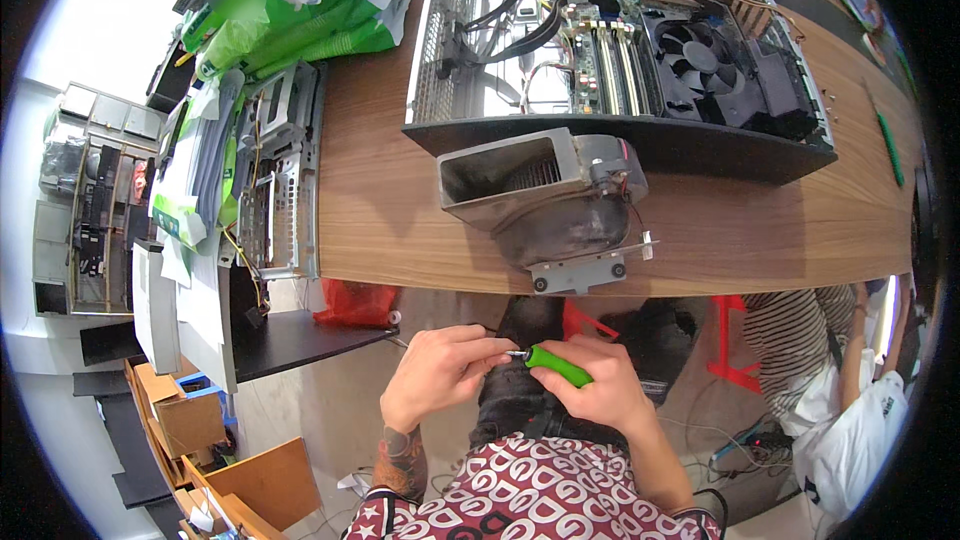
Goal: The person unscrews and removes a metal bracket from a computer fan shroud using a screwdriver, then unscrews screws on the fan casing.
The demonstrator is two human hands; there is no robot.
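Note:
Over my lap, below the desk's near edge, my right hand (pixel 598 380) is closed around the green handle of a screwdriver (pixel 560 366). Its short metal shaft points left. My left hand (pixel 437 372) pinches the shaft's tip end between thumb and fingers; whether a small part sits there too is hidden. On the desk above my hands lies a dusty grey blower fan (pixel 570 225) with a rectangular duct and a metal bracket. Behind it stands an open computer case (pixel 620 140), showing memory slots, cables and a round black cooling fan (pixel 703 58).
Papers and green plastic packaging (pixel 290 35) cover the desk's left, beside a metal drive frame (pixel 280 170). A green slim tool (pixel 889 148) lies far right. A red bag (pixel 355 302) rests on a dark low shelf (pixel 300 345). Another person's striped garment (pixel 800 340) shows at right.

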